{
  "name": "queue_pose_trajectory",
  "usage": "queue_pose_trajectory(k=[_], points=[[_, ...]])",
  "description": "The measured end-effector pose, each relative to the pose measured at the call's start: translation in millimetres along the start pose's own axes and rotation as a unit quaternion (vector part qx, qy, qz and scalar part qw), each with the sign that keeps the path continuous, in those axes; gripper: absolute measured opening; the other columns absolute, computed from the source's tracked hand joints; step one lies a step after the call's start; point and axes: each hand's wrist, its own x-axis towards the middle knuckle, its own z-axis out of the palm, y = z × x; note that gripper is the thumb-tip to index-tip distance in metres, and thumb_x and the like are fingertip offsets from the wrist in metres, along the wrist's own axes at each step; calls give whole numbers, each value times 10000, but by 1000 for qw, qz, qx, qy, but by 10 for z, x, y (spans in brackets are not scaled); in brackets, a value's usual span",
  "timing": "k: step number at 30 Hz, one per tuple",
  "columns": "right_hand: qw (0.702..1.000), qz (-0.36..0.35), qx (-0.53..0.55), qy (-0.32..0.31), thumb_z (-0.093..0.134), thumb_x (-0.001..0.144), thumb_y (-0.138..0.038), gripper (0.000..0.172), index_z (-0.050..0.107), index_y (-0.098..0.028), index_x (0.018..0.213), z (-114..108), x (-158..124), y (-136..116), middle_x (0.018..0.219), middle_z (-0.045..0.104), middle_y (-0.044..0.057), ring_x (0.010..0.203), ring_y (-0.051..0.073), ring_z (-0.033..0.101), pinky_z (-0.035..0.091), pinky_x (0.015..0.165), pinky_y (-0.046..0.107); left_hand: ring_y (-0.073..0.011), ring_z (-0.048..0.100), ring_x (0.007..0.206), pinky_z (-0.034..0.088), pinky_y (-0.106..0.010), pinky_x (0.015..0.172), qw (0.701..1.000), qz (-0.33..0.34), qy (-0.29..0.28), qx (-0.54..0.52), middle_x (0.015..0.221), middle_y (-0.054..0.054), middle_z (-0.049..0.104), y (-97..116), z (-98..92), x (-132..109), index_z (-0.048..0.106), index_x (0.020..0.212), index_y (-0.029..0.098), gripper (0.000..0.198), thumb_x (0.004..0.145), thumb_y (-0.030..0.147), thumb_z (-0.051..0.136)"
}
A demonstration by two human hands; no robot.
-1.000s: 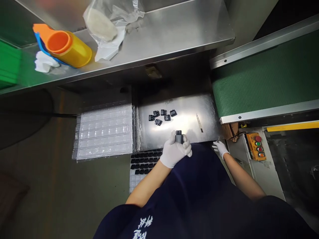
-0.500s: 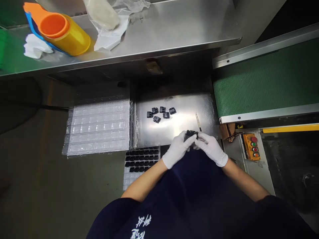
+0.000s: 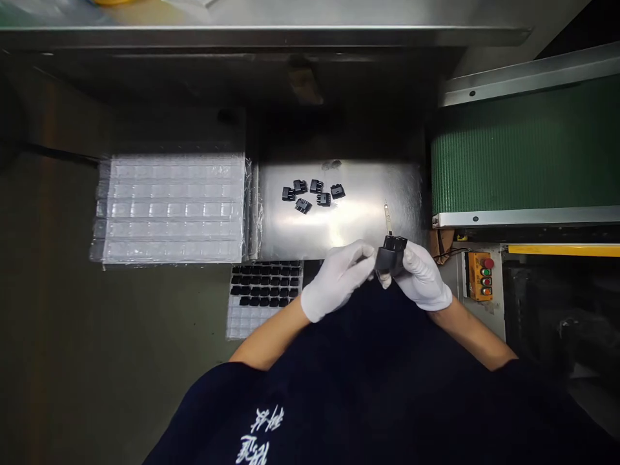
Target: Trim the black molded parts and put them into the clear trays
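Note:
My right hand (image 3: 422, 274), in a white glove, grips a black plastic part (image 3: 389, 255) with rounded open ends facing away from me. Close against the part's left side is my left hand (image 3: 341, 274), also gloved. Its thumb and fingers are bent together, and whether they pinch anything at the tips is hidden. Just beyond the held part lies a slim craft knife (image 3: 388, 218) on the metal worktop (image 3: 285, 236). Several black connector-like pieces (image 3: 323, 199) with prongs lie scattered farther up the worktop.
A stack of clear plastic trays (image 3: 174, 210) stands at left. Below it, a partly filled tray (image 3: 242, 328) holds rows of black parts. A green conveyor belt (image 3: 523, 155) runs at right, above an orange button box (image 3: 480, 276). A metal shelf (image 3: 339, 35) spans the back.
The view has shifted, so the shelf sits higher in the picture. The black part has turned and shows more now; my left hand has drawn slightly to its left side.

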Motion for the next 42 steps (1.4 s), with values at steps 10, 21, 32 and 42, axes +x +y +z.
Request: queue_pose_trajectory(k=[10, 21, 32, 42], points=[[955, 108, -271, 64, 703, 846, -753, 568, 658, -187, 849, 191, 124, -35, 690, 591, -17, 610, 123, 553, 477, 560, 262, -155, 524, 556, 380, -280, 588, 969, -90, 91, 210, 606, 29, 584, -60, -40, -117, 643, 764, 204, 90, 851, 221, 656], [961, 0, -275, -21, 457, 1042, -663, 609, 586, -235, 628, 310, 88, -272, 561, 583, 13, 531, 157, 580, 469, 532, 330, -98, 485, 440, 365, -214, 441, 964, -198, 19, -175, 528, 57, 568, 199, -109, -212, 590, 794, 185, 183, 859, 313, 703], [949, -83, -288, -96, 856, 840, -392, 427, 546, -206, 612, 369, 49, -376, 630, 621, -20, 536, 108, 555, 448, 495, 255, -84, 345, 369, 294, -266, 436, 890, -173, -88, -413, 419, 47, 390, -115, -55, -210, 547, 592, 193, 462, 837, 510, 776], [950, -52, -296, 83, 556, 1036, -564, 637, 384, -213, 532, 181, -9, -275, 510, 354, -26, 484, 105, 333, 294, 480, 296, -97, 408, 416, 307, -266, 486, 934, -146, -11, -324, 409, 26, 431, -34, -93, -241, 526, 565, 185, 513, 893, 524, 726]])
